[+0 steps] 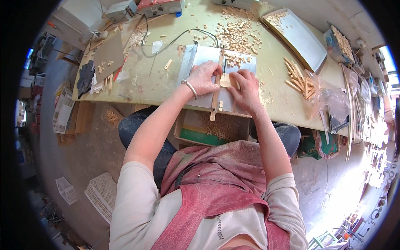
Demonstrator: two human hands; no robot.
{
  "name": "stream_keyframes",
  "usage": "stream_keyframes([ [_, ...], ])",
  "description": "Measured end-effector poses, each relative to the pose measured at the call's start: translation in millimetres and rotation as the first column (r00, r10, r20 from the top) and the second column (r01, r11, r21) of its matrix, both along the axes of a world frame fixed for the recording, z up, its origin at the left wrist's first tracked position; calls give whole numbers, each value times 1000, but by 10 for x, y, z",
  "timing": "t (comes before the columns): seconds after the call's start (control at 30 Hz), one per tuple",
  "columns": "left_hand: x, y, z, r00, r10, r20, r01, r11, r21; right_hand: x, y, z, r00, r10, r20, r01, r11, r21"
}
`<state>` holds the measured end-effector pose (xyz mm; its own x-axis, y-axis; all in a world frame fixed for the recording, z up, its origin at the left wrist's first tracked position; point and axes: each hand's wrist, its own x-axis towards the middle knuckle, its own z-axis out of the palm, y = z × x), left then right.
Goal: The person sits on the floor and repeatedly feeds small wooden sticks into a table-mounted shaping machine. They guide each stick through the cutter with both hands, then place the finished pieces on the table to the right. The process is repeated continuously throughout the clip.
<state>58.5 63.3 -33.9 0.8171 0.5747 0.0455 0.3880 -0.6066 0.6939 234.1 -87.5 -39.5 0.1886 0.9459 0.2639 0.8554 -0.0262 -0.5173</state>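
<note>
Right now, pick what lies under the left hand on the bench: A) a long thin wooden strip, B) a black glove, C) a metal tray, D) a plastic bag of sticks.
A: the left hand presses on the long wooden strip that runs across the small saw table toward the person.

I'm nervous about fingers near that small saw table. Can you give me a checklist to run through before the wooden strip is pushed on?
1. Left hand pressing the wooden strip flat on the metal saw table: ok.
2. Right hand steadying the small wood block beside the strip: ok.
3. Fingertips away from the blade slot: cannot tell, the blade is not visible.
4. Bracelet on the left wrist away from the cutting area: ok, it sits near the table's front edge.
5. Table free of loose offcuts: not ok, several lie just behind the hands.
6. Catch box below the bench edge: ok.
</note>
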Motion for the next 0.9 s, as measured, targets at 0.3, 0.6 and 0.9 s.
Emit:
stream_keyframes([
  [0.3, 116, 157, -38, 1000, 0, 11, 0, 999, 48, 114, 158, -27, 1000, -18, -20, 17, 1000, -13],
  [0.6, 89, 104, 64, 993, -23, -113, 37, 991, 129, 161, 134, 40, 998, -38, -45, 36, 999, -38],
  [0.9, -338, -329, 172, 991, -122, -50, 113, 980, -162, -76, -358, -25, 992, 67, -107, -64, 997, 30],
])
